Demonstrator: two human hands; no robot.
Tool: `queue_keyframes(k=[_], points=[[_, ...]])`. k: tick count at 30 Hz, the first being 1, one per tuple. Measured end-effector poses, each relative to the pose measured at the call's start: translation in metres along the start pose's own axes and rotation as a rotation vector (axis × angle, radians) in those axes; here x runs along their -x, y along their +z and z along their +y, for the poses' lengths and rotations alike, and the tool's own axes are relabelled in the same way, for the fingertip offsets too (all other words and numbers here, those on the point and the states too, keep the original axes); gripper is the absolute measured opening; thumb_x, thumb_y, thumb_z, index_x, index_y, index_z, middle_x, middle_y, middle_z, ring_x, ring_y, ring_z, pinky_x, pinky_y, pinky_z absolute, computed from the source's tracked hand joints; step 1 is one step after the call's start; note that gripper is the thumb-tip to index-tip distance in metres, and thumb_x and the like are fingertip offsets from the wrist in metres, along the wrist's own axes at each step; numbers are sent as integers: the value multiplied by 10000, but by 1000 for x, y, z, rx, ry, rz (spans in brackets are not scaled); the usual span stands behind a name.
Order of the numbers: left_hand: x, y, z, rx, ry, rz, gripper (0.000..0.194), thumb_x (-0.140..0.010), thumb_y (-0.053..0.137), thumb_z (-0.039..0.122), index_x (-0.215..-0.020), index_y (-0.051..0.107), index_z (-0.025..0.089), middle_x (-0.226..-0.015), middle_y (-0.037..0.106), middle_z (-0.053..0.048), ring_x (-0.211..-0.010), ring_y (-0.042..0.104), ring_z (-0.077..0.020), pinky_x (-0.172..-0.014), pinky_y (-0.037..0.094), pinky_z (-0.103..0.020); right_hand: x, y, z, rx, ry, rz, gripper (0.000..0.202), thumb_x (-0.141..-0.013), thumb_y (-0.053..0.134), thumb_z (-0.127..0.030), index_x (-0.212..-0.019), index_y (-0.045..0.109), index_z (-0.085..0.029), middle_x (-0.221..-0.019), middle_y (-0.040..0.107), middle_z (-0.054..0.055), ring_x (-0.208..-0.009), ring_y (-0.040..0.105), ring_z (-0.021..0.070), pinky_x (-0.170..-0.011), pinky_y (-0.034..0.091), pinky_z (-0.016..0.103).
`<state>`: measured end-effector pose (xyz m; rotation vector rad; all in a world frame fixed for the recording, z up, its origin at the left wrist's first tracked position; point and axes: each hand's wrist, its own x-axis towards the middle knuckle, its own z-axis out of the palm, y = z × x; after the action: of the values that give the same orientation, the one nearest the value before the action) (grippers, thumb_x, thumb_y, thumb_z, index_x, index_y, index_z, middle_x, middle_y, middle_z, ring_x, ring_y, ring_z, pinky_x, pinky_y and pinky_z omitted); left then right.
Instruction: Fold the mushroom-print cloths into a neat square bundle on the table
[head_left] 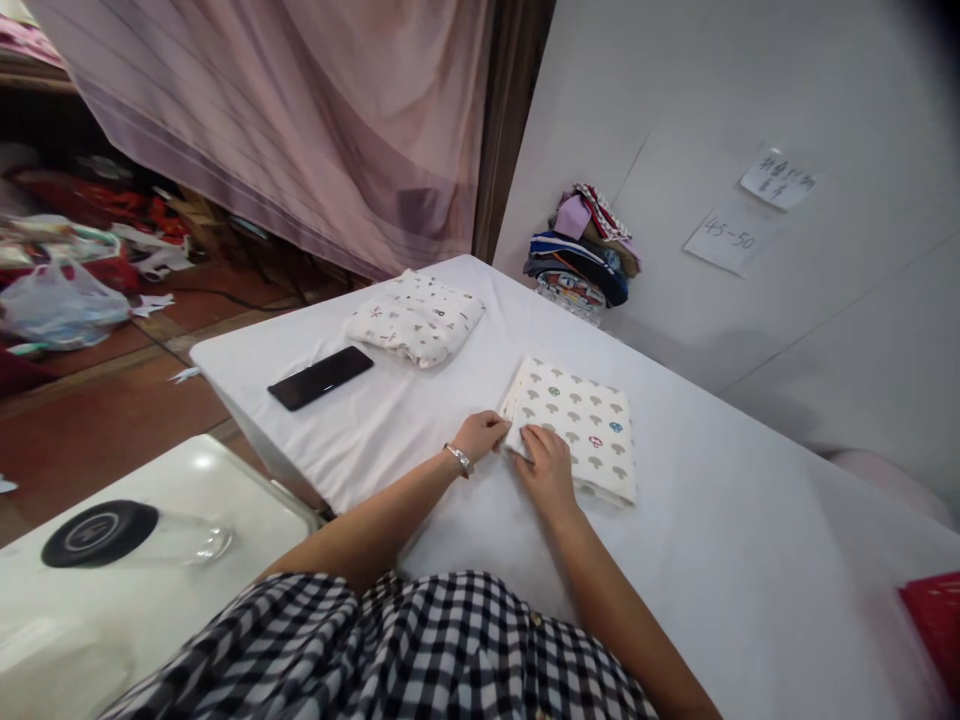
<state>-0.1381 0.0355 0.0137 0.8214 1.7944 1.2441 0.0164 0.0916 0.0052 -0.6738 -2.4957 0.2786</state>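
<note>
A white cloth [577, 425] printed with grey-brown mushrooms and a few coloured ones lies folded into a thick square on the table. At its near left corner, my left hand [482, 434] is closed, with fingertips pinching the edge of the fabric. My right hand [547, 468] rests on the same corner, its fingers bent over the top layer and its thumb by the edge. Farther back and to the left lies a second folded white cloth [420, 316] with a small scattered print, apart from both hands. A black phone [321, 377] lies flat beside that second cloth.
A white-covered table [712, 540] stretches out to the right. Folded clothes [577, 255] are stacked by the wall at the far edge. A lower white surface [195, 610] at left bears a clear glass with a black lid [101, 533]. Bags [67, 300] lie on the floor.
</note>
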Motion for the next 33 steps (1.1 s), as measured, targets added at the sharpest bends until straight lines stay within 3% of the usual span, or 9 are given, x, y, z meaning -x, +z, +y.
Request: queue_keyframes(k=[6,11,14,20,26,29,33], points=[[-5,-6,-7,26,-20,35,162,-759,531,303,-659,545,176,-456,504,65,-419,459,-76,-480,353,-199,-4,4,3,-115,70,64,302,-880,418,-244,-1090,632,-204,-1085,630,83,-1031,533,217,-918,395,388],[-3,-8,-5,-195,-27,11,325,-763,510,442,-584,565,176,-479,523,36,-438,462,-95,-484,358,-222,-5,3,0,-203,118,140,316,-890,402,-276,-1094,634,-206,-1072,633,87,-1031,543,217,-911,419,387],[-3,-6,-3,-272,0,6,252,-713,565,372,-551,563,179,-508,536,31,-501,477,-104,-493,348,-215,-4,4,0,-177,107,136,322,-894,399,-282,-1111,627,-214,-1090,627,90,-1046,536,223,-915,415,398],[-3,-3,-5,-58,-82,-116,252,-720,484,256,-483,440,184,-390,389,64,-397,369,-75,-429,296,-203,0,10,-4,-38,-13,65,344,-898,378,-235,-1179,570,-190,-1164,590,93,-1085,500,219,-930,374,390],[1,-8,0,-17,-113,-199,360,-787,440,362,-472,434,186,-389,392,48,-353,343,-76,-389,270,-210,1,12,-8,53,-39,-9,376,-874,440,-274,-1224,527,-168,-1204,564,117,-1121,463,245,-942,337,401],[0,-13,2,-137,-62,-137,356,-804,424,402,-549,537,180,-445,463,29,-390,401,-95,-417,323,-216,-3,11,-7,18,5,9,316,-895,415,-282,-1148,575,-182,-1132,603,103,-1049,504,230,-895,363,379],[-6,-20,-1,-302,11,91,237,-777,489,354,-693,631,184,-651,611,-22,-593,534,-131,-518,383,-208,-8,7,-6,-116,96,45,275,-900,392,-284,-1040,611,-194,-994,638,77,-942,543,209,-822,399,342]])
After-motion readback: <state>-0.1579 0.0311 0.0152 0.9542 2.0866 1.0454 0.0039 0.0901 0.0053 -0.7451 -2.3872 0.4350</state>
